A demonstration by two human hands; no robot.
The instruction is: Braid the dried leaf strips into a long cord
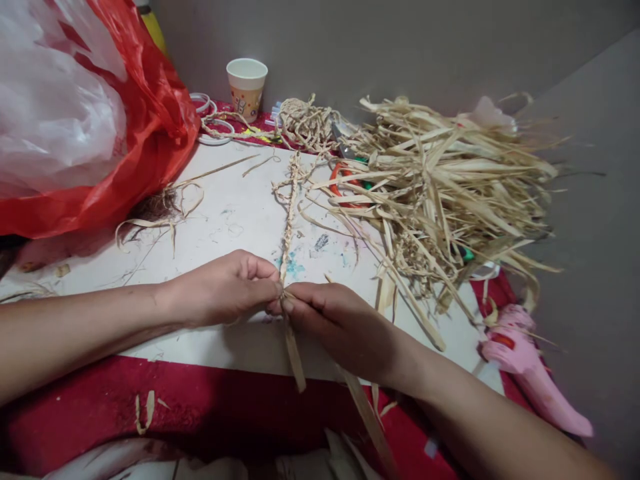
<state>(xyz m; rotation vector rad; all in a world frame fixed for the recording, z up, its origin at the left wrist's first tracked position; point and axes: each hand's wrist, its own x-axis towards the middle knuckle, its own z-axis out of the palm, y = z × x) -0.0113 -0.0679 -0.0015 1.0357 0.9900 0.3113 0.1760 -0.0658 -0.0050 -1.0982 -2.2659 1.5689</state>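
A braided straw cord (289,230) runs from the back of the white board toward me and ends between my two hands. My left hand (240,287) pinches the cord's near end from the left, its fingers curled closed. From the right, my right hand (335,327) grips loose flat strands at the same spot, thumb pressed against its fingers. One straw strand (295,360) hangs down below the fingers, and another (367,417) trails under my right wrist over the board's front edge. The fingertips almost meet, so the exact crossing of strands is partly hidden.
A large heap of dry straw (440,187) covers the right of the board (240,193), with orange-handled scissors (345,183) partly beneath. Coiled cord (307,123) and a paper cup (247,90) stand behind. A red plastic bag (165,127) fills the left; a pink glue gun (535,373) lies right.
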